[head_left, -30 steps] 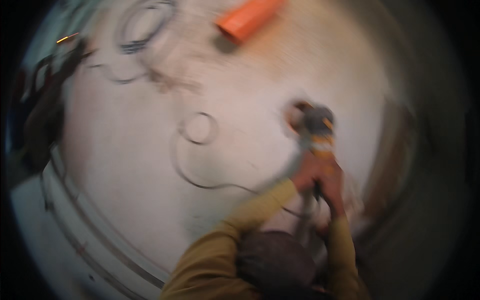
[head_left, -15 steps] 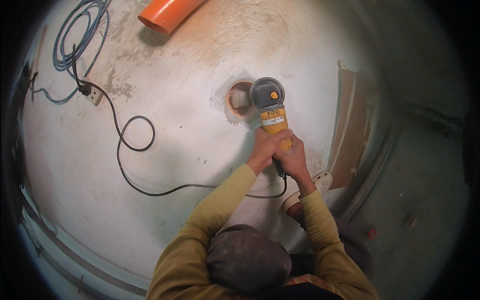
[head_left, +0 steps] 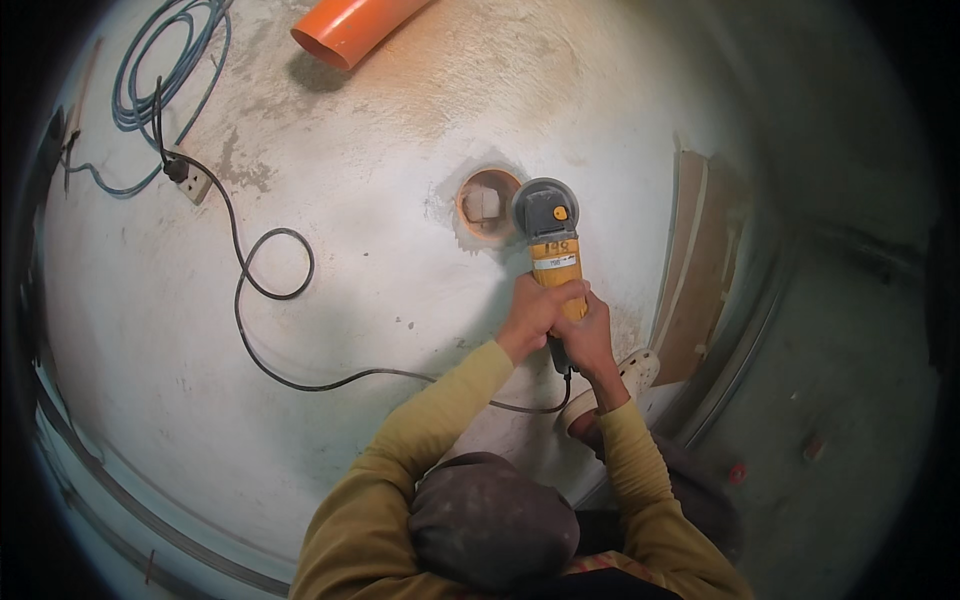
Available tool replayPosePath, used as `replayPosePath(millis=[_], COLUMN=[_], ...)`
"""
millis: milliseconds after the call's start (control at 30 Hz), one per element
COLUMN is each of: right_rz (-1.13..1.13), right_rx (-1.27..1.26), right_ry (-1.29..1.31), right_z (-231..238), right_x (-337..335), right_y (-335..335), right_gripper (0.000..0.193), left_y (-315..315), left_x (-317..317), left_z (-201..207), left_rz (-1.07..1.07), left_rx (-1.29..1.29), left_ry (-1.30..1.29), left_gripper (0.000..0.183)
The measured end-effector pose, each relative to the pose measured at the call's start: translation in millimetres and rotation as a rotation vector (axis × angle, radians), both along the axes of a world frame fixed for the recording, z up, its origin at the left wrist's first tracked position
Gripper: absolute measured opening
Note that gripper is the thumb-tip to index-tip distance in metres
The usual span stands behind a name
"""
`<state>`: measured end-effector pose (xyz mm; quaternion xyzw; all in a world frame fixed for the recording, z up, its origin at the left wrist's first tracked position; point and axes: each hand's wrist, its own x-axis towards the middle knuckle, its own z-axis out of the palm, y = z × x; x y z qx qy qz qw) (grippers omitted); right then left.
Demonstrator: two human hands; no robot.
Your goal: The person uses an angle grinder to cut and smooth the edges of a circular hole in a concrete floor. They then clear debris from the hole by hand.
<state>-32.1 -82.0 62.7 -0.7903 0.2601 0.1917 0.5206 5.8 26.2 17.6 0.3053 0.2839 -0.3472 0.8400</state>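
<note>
Left hand (head_left: 532, 312) and right hand (head_left: 590, 340) both wrapped tight round a yellow-and-black angle grinder (head_left: 557, 250), its round grey head at the right edge of an orange circular pipe mouth (head_left: 461, 206) set in the pale, rough concrete floor (head_left: 380, 220); contact with the rim can't be told, nor whether it's running. To do this well, I'd say: firm two-handed grip, wrists steady, light even pressure around the rim, black power cord (head_left: 330, 386) clear of the disc. Writing: white rectangular label (head_left: 555, 263) on the yellow body, print too small; dark hand-marked characters just above; no brand legible.
</note>
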Motion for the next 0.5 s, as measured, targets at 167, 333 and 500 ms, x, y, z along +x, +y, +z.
replayPosePath(millis=[167, 333, 500], right_rz=[0.054, 0.011, 0.005], right_rx=[-0.001, -0.039, -0.034], right_ry=[0.023, 0.047, -0.036], right_z=[-2.0, 1.5, 10.7], right_x=[6.4, -8.8, -26.9], right_y=[-4.7, -9.8, -14.5], right_gripper=[0.048, 0.045, 0.047], left_y=[-3.7, -8.4, -17.9], left_x=[2.7, -5.8, -21.3], left_z=[-0.6, 0.0, 7.6], left_rz=[0.066, -0.03, -0.058], left_rx=[0.011, -0.009, -0.022], left_ry=[0.012, 0.06, 0.026], left_gripper=[0.029, 0.031, 0.029])
